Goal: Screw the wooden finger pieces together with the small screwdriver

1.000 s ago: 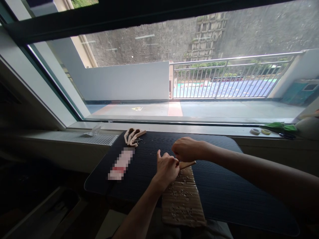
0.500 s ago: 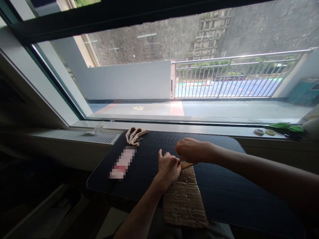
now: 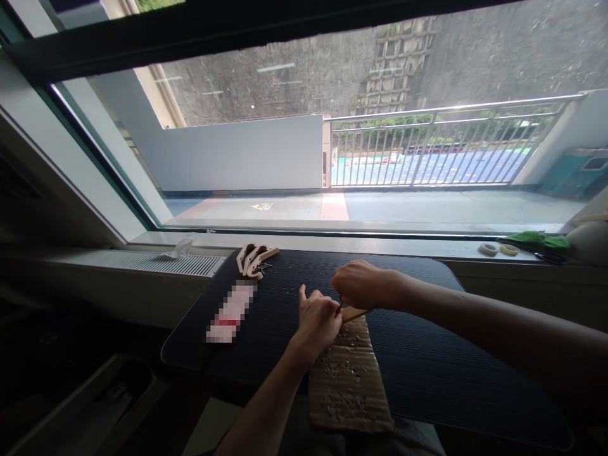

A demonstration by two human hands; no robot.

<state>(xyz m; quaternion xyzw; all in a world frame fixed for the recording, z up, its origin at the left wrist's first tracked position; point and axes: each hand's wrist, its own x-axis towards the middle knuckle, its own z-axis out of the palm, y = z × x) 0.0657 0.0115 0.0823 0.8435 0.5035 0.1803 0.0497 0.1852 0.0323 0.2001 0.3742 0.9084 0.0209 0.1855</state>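
My left hand is closed around one end of a pale wooden piece at the far end of a brown cardboard sheet. Just above it, my right hand makes a fist over a small tool whose thin dark shaft points down toward the wood. The tool's handle is hidden in my fingers, so I cannot make out its exact kind. Holes and scuffs mark the cardboard's surface.
Curved wooden pieces and several small screws lie at the back left of the black table. Nearer is a blurred-out pink strip. Tape rolls and a green cloth sit on the windowsill.
The whole view has shifted a little. Both hands keep nearly the same pose at the wooden piece, with no clear movement between them.
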